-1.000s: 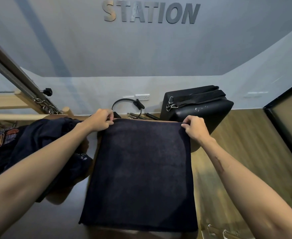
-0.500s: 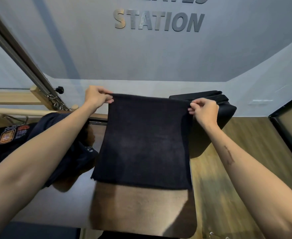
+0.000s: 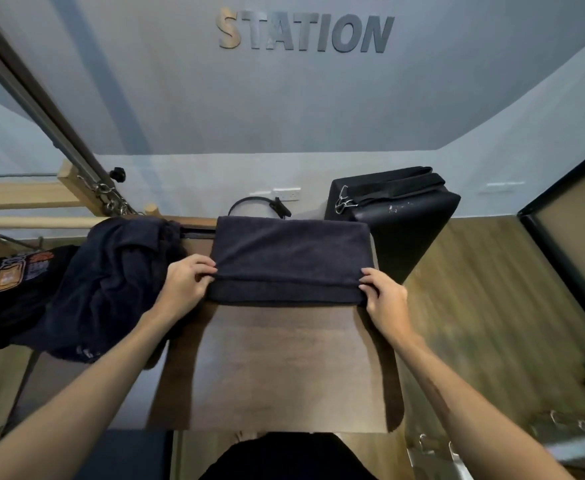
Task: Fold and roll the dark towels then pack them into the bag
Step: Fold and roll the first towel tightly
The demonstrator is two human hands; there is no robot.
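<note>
Left hand (image 3: 189,284) and right hand (image 3: 383,299) pinch the folded dark terry towel's (image 3: 291,259) near corners on the brown wooden table (image 3: 284,368), fingers clamped to align its layers.

Grey wall (image 3: 284,109), wooden floor (image 3: 474,306)

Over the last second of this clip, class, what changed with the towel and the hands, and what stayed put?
Both hands lifted the flat dark towel by its far corners, then brought that edge down toward the person, folding it in half. The left hand and right hand now pinch the fold's near corners on the wooden table. The heap of dark cloths and the black bag stayed as they were.
</note>
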